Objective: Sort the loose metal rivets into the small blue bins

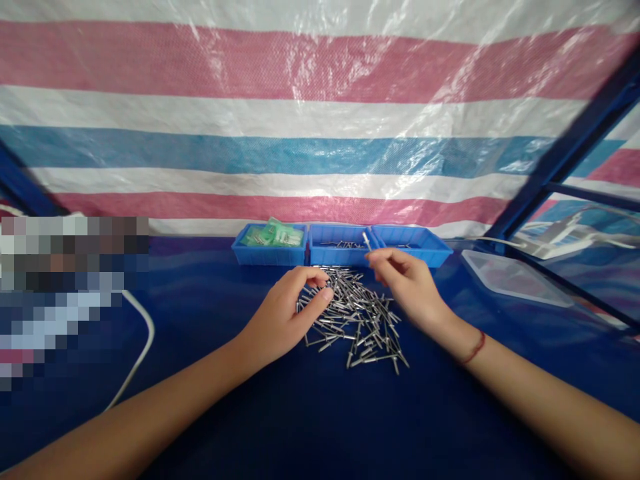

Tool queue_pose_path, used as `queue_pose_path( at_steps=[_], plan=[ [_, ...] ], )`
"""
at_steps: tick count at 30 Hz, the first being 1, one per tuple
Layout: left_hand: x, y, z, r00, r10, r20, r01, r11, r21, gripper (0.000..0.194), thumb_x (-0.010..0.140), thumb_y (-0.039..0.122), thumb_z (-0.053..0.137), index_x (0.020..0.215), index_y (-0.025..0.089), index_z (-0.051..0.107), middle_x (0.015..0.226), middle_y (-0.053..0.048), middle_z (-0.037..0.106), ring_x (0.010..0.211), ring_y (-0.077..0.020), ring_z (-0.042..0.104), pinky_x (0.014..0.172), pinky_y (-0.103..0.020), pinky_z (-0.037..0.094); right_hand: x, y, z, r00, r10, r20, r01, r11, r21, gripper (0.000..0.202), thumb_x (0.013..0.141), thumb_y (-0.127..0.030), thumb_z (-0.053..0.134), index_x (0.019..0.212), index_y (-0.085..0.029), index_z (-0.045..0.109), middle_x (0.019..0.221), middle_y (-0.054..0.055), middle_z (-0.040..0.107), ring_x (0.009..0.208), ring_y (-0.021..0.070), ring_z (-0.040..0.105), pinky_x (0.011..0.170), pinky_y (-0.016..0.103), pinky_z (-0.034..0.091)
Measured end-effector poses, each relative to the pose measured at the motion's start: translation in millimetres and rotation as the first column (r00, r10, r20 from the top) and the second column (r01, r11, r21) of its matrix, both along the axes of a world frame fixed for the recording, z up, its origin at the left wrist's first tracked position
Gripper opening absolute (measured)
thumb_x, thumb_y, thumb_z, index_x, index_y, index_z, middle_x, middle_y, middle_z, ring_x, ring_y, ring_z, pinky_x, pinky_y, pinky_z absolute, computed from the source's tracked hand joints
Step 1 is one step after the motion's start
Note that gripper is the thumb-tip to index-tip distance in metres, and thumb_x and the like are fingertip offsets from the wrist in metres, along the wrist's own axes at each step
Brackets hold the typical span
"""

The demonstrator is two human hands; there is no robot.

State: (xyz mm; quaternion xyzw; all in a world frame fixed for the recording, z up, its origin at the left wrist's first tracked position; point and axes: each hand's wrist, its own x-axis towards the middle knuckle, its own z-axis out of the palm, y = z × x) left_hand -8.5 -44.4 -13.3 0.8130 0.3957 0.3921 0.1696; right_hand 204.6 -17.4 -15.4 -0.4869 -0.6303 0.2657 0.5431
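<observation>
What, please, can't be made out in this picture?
All in the head view:
Silver metal rivets: exact count; they overlap, the left hand hides some.
Green plastic bags: contents, too small.
Right-hand blue plastic bin: its floor, partly behind the front wall.
Far-left area: pixelated.

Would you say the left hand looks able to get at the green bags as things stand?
Probably yes: the left hand is close to their blue bin, the green bags show at its open top, and only the bin's front wall seems to lie between.
</observation>
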Motion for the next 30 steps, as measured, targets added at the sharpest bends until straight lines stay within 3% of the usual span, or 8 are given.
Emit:
queue_pose_path(
  at_steps=[2,5,9,13,16,23,30],
  plan=[
    [-0.5,1.0,-0.7,1.000,-0.009,-0.020,0.009,1.000,0.008,0.014,0.089,0.028,0.048,0.099,0.021,0.054,0.097,-0.004,0.062,0.084,-0.0162,0.057,0.080,-0.032,0.046,13.3,13.1,0.6,0.974,-0.153,-0.166,0.141,0.987,-0.082,0.020,0.075,-0.036,0.060,0.076,-0.016,0.062,0.061,-0.001,0.053,0.051,0.0093,0.045,0.047,0.023,0.036],
    [-0.7,2.4,-0.8,0.998,-0.018,-0.058,0.020,1.000,0.023,0.014,0.089,0.027,0.048,0.100,0.021,0.054,0.096,-0.004,0.063,0.087,-0.0168,0.058,0.081,-0.033,0.046,31.5,26.0,3.7,0.908,-0.282,-0.309,0.222,0.951,-0.215,0.018,0.070,-0.034,0.063,0.071,-0.016,0.059,0.058,-0.002,0.048,0.047,0.0078,0.040,0.041,0.021,0.031],
    [-2.7,7.4,-2.5,0.992,-0.027,-0.122,0.035,0.998,0.060,0.013,0.088,0.023,0.048,0.098,0.020,0.056,0.097,-0.004,0.063,0.094,-0.0187,0.057,0.084,-0.036,0.045,43.2,29.3,8.9,0.869,-0.319,-0.378,0.201,0.926,-0.319,0.018,0.070,-0.033,0.063,0.074,-0.016,0.060,0.060,-0.002,0.048,0.045,0.0067,0.038,0.037,0.020,0.027],
    [-9.7,19.3,-7.1,0.993,0.016,-0.113,-0.007,0.997,0.080,0.022,0.084,0.009,0.042,0.098,0.018,0.056,0.099,-0.005,0.063,0.096,-0.0183,0.057,0.086,-0.036,0.043,39.0,24.7,12.3,0.874,-0.295,-0.386,0.174,0.932,-0.318,0.016,0.071,-0.029,0.058,0.079,-0.015,0.062,0.059,-0.002,0.047,0.044,0.0060,0.038,0.037,0.020,0.026],
    [-16.2,27.7,-8.8,0.988,0.043,-0.149,-0.036,0.998,0.052,0.022,0.080,0.007,0.043,0.091,0.017,0.060,0.094,-0.004,0.063,0.092,-0.0182,0.057,0.085,-0.036,0.043,28.9,18.5,12.6,0.911,-0.224,-0.345,0.129,0.952,-0.277,0.014,0.071,-0.027,0.056,0.076,-0.015,0.062,0.058,-0.002,0.047,0.045,0.0060,0.038,0.038,0.019,0.026],
    [-24.6,31.6,-6.3,0.929,-0.113,-0.352,0.108,0.994,-0.034,0.013,0.080,0.019,0.053,0.085,0.022,0.065,0.096,-0.002,0.063,0.093,-0.0192,0.055,0.087,-0.037,0.038,6.1,3.3,3.6,0.993,0.002,-0.115,-0.027,0.977,-0.211,0.021,0.075,-0.034,0.056,0.075,-0.014,0.063,0.058,-0.002,0.050,0.047,0.0072,0.040,0.042,0.021,0.028],
    [-22.5,29.5,-5.4,0.903,-0.158,-0.399,0.149,0.987,-0.054,0.013,0.084,0.028,0.053,0.083,0.023,0.065,0.093,-0.001,0.063,0.091,-0.0184,0.054,0.085,-0.035,0.036,-5.4,-7.8,-5.1,0.967,0.130,0.220,-0.108,0.988,-0.108,0.025,0.083,-0.033,0.048,0.075,-0.015,0.063,0.059,-0.001,0.055,0.052,0.0104,0.047,0.050,0.024,0.036]
  ],
)
